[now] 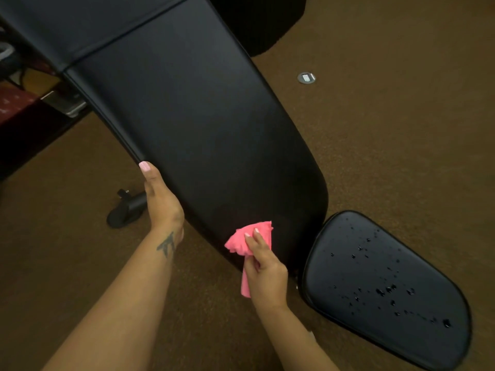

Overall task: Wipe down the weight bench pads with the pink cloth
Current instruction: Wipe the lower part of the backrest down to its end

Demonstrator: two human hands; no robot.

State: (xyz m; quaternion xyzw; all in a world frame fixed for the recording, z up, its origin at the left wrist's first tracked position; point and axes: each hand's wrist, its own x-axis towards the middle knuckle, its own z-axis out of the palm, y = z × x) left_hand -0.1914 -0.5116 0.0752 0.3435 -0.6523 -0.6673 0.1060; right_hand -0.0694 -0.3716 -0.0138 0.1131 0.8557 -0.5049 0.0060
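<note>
The long black back pad [192,116] of the weight bench runs from the upper left down to the lower middle. My right hand [265,274] holds the bunched pink cloth [239,245] against the pad's near end, with two fingers laid over the cloth. My left hand [160,199] grips the pad's left edge, thumb up along the seam and fingers hidden behind the pad. The smaller black seat pad [388,287] lies at the lower right, apart from the back pad, with several drops of liquid on it.
Brown carpet [388,129] covers the floor all around. A black foot of the bench frame [126,210] sticks out at the left below the pad. A round metal floor plate [306,77] sits at the upper right. Dark clutter fills the far left.
</note>
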